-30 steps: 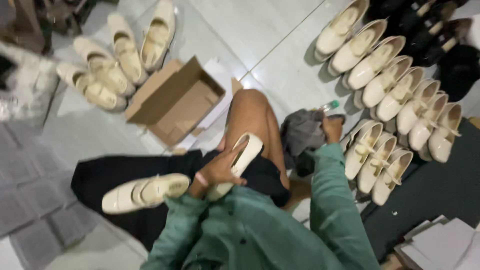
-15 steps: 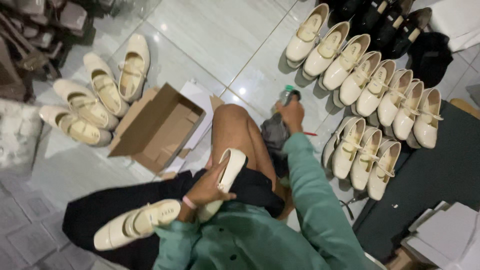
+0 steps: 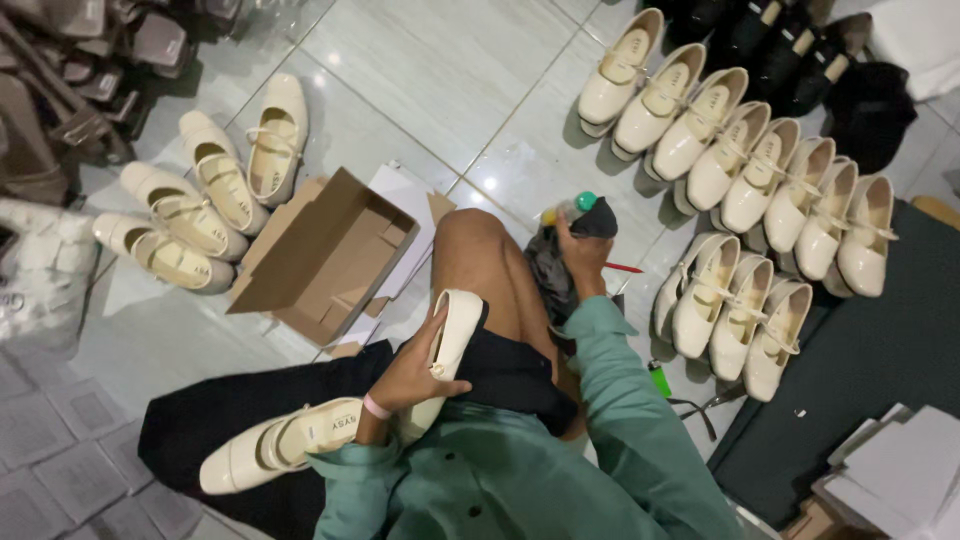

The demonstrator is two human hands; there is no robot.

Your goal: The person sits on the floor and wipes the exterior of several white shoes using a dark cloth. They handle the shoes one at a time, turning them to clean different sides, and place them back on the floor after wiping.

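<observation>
Gripping a cream shoe [image 3: 448, 352] at 7 o'clock, the left hand [image 3: 418, 368] is closed; the right hand [image 3: 580, 252] clutches a dark cloth [image 3: 553, 270] at 1 o'clock.

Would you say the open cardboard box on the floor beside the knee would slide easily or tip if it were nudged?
The cardboard box looks empty and thin-walled, so it is probably light. It lies on glossy floor tiles, so it would likely slide rather than tip. Its loose flaps look floppy and may bend if pushed there.
</observation>
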